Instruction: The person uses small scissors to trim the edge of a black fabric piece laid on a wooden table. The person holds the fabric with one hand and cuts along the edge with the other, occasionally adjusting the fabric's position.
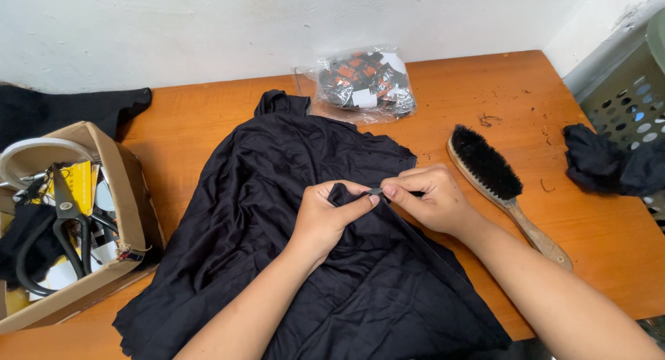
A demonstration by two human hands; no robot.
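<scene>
Black cloth lies spread on an orange wooden table against a white wall; left hand and right hand pinch its fold, brush beside.

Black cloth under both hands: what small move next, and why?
Probably draw the right hand a little to the right, away from the left hand. Both pinch one raised fold of the black cloth, fingertips almost touching around a thin dark piece. That would pull the fold taut. What the piece is, I cannot tell.
</scene>
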